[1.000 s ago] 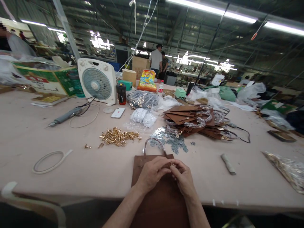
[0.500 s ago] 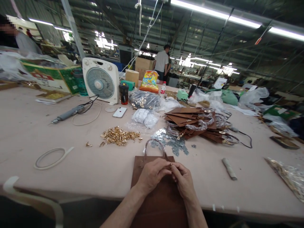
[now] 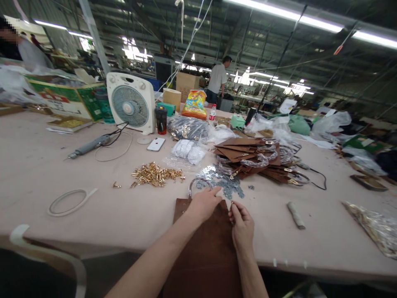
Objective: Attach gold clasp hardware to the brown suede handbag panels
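A brown bag lies at the table's front edge, its plastic-wrapped handle pointing away from me. My left hand is over the bag's top edge, fingers stretched toward a scattered pile of flat grey metal plates; nothing shows in it. At the bag's upper right corner, my right hand is closed in a pinch. A tiny shiny metal fitting shows at its fingertips, too small to make out fully. Gold-coloured metal fittings lie heaped to the left of the handle.
Stacked brown bags lie right of the plates. Further left are a power screwdriver, a phone, a box fan and a tape roll. A grey rolled piece lies at right. A person stands beyond the table.
My left hand has left the right hand's fingertips and moved up toward the grey plates, its fingers straightening. The right hand has shifted slightly right and up, still pinching.
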Demonstrator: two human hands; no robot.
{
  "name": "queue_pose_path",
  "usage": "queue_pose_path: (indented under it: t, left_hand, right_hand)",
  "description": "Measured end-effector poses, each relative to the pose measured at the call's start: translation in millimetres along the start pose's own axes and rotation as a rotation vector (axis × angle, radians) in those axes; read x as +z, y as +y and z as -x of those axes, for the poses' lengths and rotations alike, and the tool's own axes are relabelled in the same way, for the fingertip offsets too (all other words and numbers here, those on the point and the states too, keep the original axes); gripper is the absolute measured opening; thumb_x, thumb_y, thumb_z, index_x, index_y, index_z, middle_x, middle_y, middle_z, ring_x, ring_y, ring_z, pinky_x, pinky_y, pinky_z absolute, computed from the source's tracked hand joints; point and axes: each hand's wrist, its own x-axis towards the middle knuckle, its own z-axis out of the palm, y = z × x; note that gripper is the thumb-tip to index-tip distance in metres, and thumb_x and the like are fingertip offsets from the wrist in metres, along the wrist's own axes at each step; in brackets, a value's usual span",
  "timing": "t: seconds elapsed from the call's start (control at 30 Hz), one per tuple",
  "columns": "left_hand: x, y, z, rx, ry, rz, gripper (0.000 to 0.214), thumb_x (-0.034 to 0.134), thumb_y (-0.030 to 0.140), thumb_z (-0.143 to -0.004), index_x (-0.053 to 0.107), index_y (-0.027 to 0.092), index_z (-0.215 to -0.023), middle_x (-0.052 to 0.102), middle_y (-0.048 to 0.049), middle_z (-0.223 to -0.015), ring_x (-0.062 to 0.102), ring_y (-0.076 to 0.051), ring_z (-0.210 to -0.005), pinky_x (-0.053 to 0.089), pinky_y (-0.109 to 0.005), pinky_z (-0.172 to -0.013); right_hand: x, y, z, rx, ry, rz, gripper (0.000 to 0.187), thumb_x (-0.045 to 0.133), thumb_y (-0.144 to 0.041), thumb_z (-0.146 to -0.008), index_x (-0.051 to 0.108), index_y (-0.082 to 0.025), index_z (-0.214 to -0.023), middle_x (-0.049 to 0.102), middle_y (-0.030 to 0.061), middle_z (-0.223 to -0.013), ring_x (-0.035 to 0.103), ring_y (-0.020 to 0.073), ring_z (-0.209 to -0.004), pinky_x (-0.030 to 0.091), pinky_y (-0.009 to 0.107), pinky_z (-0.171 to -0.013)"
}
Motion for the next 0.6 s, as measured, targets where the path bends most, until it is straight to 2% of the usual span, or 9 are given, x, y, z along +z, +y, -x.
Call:
queue_pose_path:
  t: [0.03,0.1,0.2,0.3,0.43,0.5,0.6]
  left_hand:
    - [-0.7,-2.3,-4.4,0.032,-0.018,-0.044,0.020,0.058,0.014,-0.097,0.074,0.023,-0.105,0.058,-0.0067,-0.149,0.063,-0.027,-0.113,0.057,-0.037,-0.083]
    - [-0.3,-6.0,-11.3,0.094,-0.049,-0.096,0.016,0.059,0.018,-0.099,0.075,0.022,-0.096,0.067,-0.0078,-0.134,0.060,-0.029,-0.117,0.054,-0.039,-0.087]
    - [1.5,-10.0,-18.7,0.138,-0.059,-0.116,0.016,0.057,0.019,-0.100,0.073,0.022,-0.097,0.074,-0.0070,-0.108,0.055,-0.030,-0.125,0.048,-0.042,-0.098]
    - [-0.9,-13.1,-24.9,0.188,-0.042,-0.123,0.017,0.055,0.019,-0.102,0.071,0.022,-0.099,0.075,-0.0058,-0.107,0.054,-0.029,-0.125,0.042,-0.045,-0.106]
    - [-10.9,-13.6,-30.9,0.329,-0.042,-0.090,0.013,0.057,0.024,-0.102,0.070,0.022,-0.101,0.074,-0.0061,-0.106,0.061,-0.027,-0.112,0.046,-0.040,-0.099]
    - [-14.6,-10.0,-31.4,0.305,-0.069,-0.016,0.012,0.059,0.027,-0.101,0.070,0.022,-0.106,0.074,-0.0071,-0.104,0.065,-0.027,-0.106,0.051,-0.037,-0.091]
    - [-14.4,-0.7,-30.2,0.087,-0.030,0.256,0.025,0.057,0.032,-0.102,0.066,0.024,-0.124,0.074,-0.0085,-0.114,0.070,-0.028,-0.107,0.055,-0.038,-0.090]
  right_hand:
    - [0.0,0.2,0.0,-0.007,0.003,-0.003,0.046,0.079,-0.054,-0.084,0.073,-0.016,-0.110,0.064,0.0002,-0.074,0.056,0.0138,-0.065,0.045,0.025,-0.058]
    - [0.2,-0.3,0.0,-0.013,0.001,-0.007,0.045,0.078,-0.054,-0.085,0.073,-0.016,-0.109,0.064,0.0000,-0.073,0.055,0.0135,-0.063,0.043,0.024,-0.057]
    - [0.6,-3.8,0.7,-0.018,-0.019,0.012,0.044,0.076,-0.054,-0.087,0.072,-0.015,-0.108,0.063,-0.0005,-0.069,0.053,0.0134,-0.061,0.042,0.024,-0.055]
    - [1.2,-10.3,3.2,-0.038,-0.064,0.072,0.042,0.072,-0.054,-0.090,0.072,-0.016,-0.108,0.062,-0.0008,-0.066,0.052,0.0142,-0.059,0.043,0.025,-0.055]
    - [4.6,-18.5,8.9,-0.068,-0.208,0.158,0.036,0.070,-0.051,-0.092,0.073,-0.018,-0.104,0.063,-0.0005,-0.068,0.054,0.0153,-0.061,0.044,0.026,-0.056]
    - [8.0,-20.7,11.4,-0.087,-0.307,0.211,0.032,0.069,-0.049,-0.093,0.074,-0.019,-0.102,0.067,0.0012,-0.074,0.058,0.0166,-0.066,0.047,0.027,-0.060]
    - [12.8,-21.5,13.3,-0.191,-0.387,0.335,0.029,0.066,-0.047,-0.095,0.075,-0.019,-0.099,0.073,0.0054,-0.088,0.064,0.0205,-0.079,0.051,0.030,-0.073]
